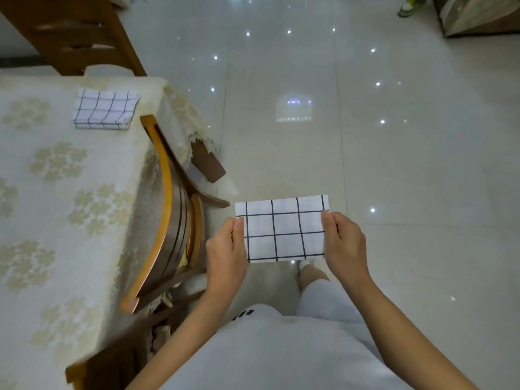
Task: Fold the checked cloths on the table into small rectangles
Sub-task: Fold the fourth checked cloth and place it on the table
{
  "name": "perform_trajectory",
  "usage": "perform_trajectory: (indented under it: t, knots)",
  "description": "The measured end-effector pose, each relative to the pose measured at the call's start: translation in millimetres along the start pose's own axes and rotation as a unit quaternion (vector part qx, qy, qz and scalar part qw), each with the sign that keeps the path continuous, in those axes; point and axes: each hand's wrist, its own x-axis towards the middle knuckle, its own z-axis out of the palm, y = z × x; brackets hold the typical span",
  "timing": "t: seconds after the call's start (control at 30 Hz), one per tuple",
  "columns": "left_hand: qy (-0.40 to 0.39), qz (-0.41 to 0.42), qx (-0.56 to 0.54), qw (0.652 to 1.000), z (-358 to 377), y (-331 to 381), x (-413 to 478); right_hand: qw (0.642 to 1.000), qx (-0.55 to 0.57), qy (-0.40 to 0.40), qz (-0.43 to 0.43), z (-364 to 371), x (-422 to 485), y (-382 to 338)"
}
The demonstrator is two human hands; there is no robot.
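Observation:
A white cloth with dark checks, folded into a flat rectangle, hangs in the air over the floor, to the right of the table. My left hand pinches its left edge and my right hand pinches its right edge, thumbs on top. A second checked cloth lies folded into a small rectangle on the table near its far right corner. Neither hand touches it.
The table wears a cream flowered tablecloth. A wooden chair is pushed in at the table's right side, another chair stands at the far end. Glossy tiled floor stretches to the right. My legs and a foot show below the cloth.

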Motion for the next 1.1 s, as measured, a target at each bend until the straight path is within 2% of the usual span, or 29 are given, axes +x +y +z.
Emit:
perform_trajectory:
  t: [0.23, 0.47, 0.77, 1.1]
  knots:
    - [0.024, 0.021, 0.001, 1.000, 47.1, 80.8, 109.7, 1.000, 0.001, -0.017, -0.021, -39.3, 138.3, -47.0]
    - [0.051, -0.005, -0.009, 0.999, 70.4, 112.7, 190.2, 0.998, -0.014, -0.049, -0.040, -41.9, 235.0, -80.5]
    - [0.104, -0.036, -0.021, 0.994, 59.0, 127.2, 284.0, 0.991, -0.046, -0.109, -0.059, 2.1, 333.2, -133.3]
    - [0.115, -0.077, -0.049, 0.989, 31.2, 125.4, 465.8, 0.985, -0.073, -0.128, -0.090, 83.1, 480.1, -239.5]
